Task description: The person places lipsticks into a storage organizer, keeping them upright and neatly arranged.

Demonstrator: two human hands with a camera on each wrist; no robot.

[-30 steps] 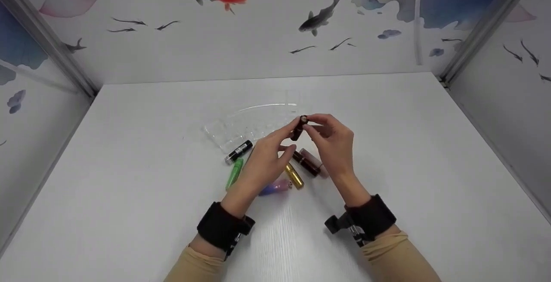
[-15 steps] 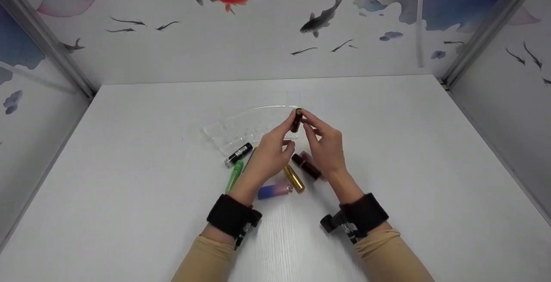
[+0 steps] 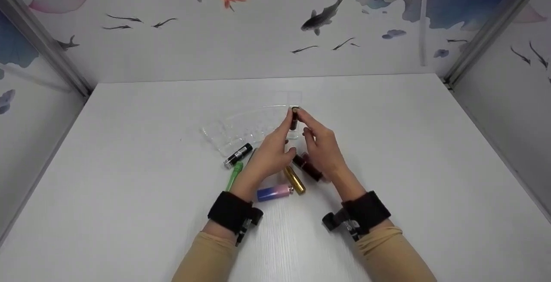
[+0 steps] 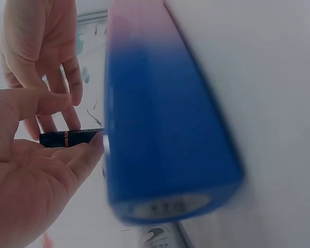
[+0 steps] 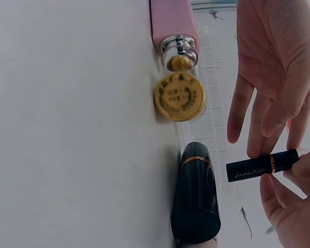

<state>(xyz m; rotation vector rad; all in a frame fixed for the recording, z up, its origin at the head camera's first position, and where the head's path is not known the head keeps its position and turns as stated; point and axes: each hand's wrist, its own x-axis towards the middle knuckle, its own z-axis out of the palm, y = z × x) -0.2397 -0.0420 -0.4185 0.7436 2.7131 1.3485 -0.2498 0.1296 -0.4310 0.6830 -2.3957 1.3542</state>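
Observation:
A small black lipstick (image 5: pixel 262 165) with a narrow copper-coloured band is held up between both hands, lettering on its side. My left hand (image 3: pixel 273 150) holds it from the left, index finger along it, thumb apart below. From the other side my right hand (image 3: pixel 323 146) holds it with its fingertips. Beneath the hands lie a gold tube (image 3: pixel 295 180), a blue-to-pink tube (image 3: pixel 274 192) and a dark tube (image 3: pixel 308 168). Left of the left hand are a green tube (image 3: pixel 235 175) and a black tube with a clear end (image 3: pixel 238 156).
A clear plastic tray (image 3: pixel 232 129) with moulded compartments lies on the white table (image 3: pixel 150 165) just beyond the hands. Partition walls with painted fish (image 3: pixel 325 15) enclose the table at the back and sides. A reddish tube lies partly hidden under the right hand.
Both hands have moved slightly left and away with the lipstick, which now stands more upright in view. The right hand's fingers have come closer to the left hand's. The tubes lie where they were.

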